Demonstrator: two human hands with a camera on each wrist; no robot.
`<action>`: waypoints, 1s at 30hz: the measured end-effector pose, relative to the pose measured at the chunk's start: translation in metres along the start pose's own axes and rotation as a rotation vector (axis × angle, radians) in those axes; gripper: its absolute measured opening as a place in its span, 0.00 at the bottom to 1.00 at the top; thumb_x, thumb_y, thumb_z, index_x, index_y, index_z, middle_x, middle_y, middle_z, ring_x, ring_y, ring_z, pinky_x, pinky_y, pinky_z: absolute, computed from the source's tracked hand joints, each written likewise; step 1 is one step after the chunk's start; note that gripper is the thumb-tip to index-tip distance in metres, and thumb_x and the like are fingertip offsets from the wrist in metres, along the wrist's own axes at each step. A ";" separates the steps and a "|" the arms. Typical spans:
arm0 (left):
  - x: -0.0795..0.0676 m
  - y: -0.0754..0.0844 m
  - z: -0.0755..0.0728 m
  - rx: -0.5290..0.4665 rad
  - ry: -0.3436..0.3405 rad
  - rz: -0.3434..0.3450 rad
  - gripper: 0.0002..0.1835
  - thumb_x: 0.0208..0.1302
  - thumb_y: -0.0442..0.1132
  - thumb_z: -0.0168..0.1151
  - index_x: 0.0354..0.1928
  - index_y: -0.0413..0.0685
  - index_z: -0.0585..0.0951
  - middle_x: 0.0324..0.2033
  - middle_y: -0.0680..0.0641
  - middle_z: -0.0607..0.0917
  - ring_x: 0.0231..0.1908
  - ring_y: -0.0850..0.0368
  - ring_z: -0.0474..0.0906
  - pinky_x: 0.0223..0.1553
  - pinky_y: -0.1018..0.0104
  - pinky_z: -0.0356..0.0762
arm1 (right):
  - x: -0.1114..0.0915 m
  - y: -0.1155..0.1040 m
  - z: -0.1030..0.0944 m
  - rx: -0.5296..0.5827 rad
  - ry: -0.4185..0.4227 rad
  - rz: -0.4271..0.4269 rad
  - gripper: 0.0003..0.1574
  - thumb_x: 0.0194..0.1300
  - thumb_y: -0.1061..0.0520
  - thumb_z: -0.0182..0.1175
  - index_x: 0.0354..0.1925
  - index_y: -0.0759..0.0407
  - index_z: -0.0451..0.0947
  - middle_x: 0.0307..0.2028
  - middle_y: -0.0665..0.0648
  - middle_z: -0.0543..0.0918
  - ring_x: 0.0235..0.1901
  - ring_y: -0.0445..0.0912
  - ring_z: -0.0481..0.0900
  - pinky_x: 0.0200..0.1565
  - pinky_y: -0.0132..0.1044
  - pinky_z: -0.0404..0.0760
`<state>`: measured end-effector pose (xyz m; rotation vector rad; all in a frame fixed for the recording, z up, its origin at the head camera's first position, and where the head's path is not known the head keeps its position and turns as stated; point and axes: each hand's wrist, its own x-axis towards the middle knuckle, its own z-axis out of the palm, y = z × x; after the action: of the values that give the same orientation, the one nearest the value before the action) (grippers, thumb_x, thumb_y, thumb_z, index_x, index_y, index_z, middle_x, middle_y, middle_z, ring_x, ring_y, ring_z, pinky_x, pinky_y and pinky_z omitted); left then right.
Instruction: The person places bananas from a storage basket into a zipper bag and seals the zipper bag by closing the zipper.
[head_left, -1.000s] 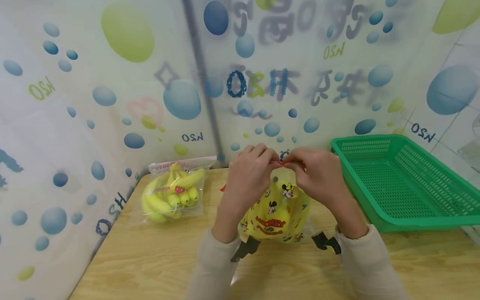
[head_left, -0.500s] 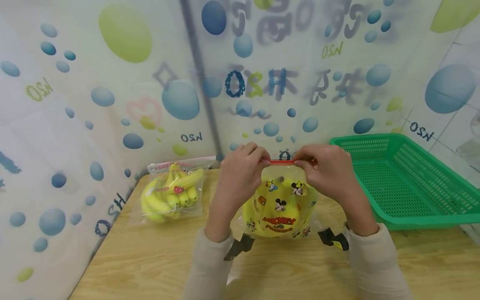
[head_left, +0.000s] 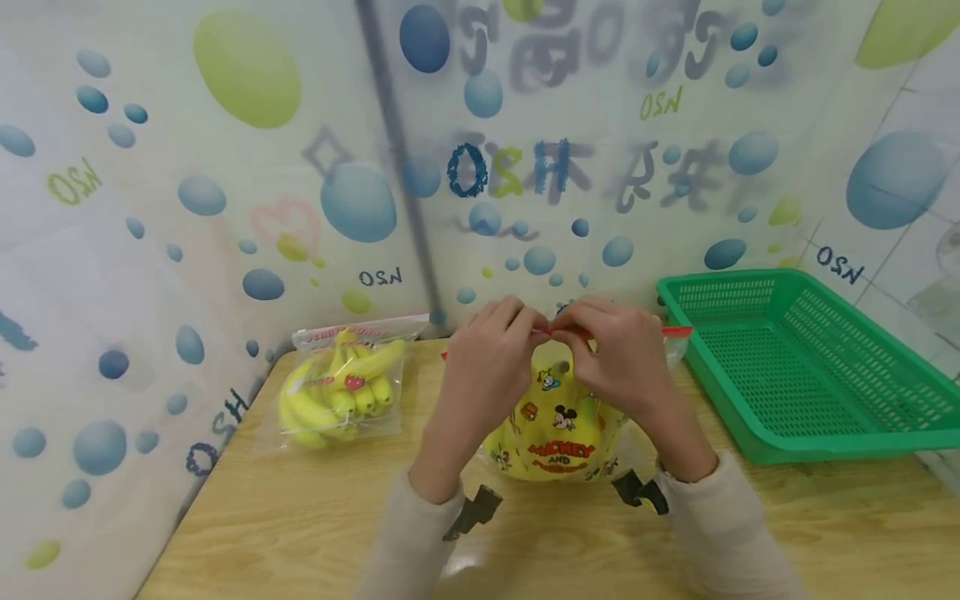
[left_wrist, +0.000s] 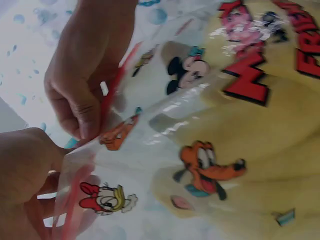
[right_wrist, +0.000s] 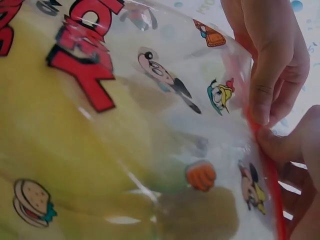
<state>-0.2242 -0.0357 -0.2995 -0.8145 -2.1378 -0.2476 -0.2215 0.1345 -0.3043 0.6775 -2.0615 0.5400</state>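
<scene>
A clear zip bag (head_left: 562,446) with cartoon prints and a red zip strip (right_wrist: 272,187) stands upright on the table, with yellow fruit showing through it that looks like bananas. My left hand (head_left: 491,358) pinches the strip near its middle. Right beside it, my right hand (head_left: 622,354) pinches the same strip between thumb and finger. The fingertips of both hands nearly meet there, and the strip's red end sticks out past the right hand. To the left lies a second zip bag (head_left: 390,367) with bananas (head_left: 311,408) inside.
A green plastic basket (head_left: 795,442) stands at the right, close to my right hand. The wooden table (head_left: 300,517) meets a bubble-printed wall sheet (head_left: 517,108) at the back.
The hands moved apart along the strip half a second ago, uncovering a stretch of red, and are now back together at its middle. The banana bag and basket stay put.
</scene>
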 end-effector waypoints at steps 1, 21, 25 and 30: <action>-0.002 -0.001 0.001 -0.008 0.008 -0.003 0.05 0.67 0.43 0.60 0.37 0.52 0.83 0.32 0.54 0.79 0.32 0.59 0.76 0.34 0.69 0.75 | 0.000 -0.001 0.001 -0.004 0.013 0.002 0.03 0.57 0.61 0.67 0.27 0.54 0.84 0.24 0.49 0.83 0.18 0.42 0.74 0.19 0.32 0.68; -0.011 -0.023 -0.008 -0.074 0.066 -0.049 0.04 0.64 0.45 0.63 0.34 0.56 0.84 0.32 0.56 0.82 0.33 0.56 0.75 0.32 0.63 0.73 | 0.000 0.003 -0.001 -0.024 -0.019 0.026 0.06 0.56 0.60 0.68 0.25 0.51 0.82 0.21 0.47 0.81 0.18 0.38 0.71 0.21 0.33 0.67; -0.012 -0.026 -0.010 -0.122 0.039 -0.038 0.03 0.64 0.43 0.63 0.34 0.55 0.84 0.32 0.56 0.82 0.32 0.57 0.74 0.31 0.65 0.71 | -0.001 0.005 -0.003 0.030 -0.067 0.042 0.05 0.56 0.58 0.69 0.27 0.50 0.83 0.24 0.46 0.82 0.21 0.38 0.75 0.24 0.34 0.73; -0.012 -0.027 -0.010 -0.166 0.021 -0.019 0.04 0.65 0.42 0.62 0.35 0.52 0.83 0.33 0.55 0.81 0.33 0.57 0.74 0.33 0.64 0.71 | 0.000 0.006 -0.003 0.080 -0.091 0.030 0.03 0.56 0.58 0.69 0.30 0.50 0.84 0.28 0.47 0.84 0.27 0.40 0.80 0.30 0.37 0.79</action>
<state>-0.2299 -0.0664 -0.2995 -0.8820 -2.1271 -0.4470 -0.2229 0.1407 -0.3034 0.7310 -2.1470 0.6215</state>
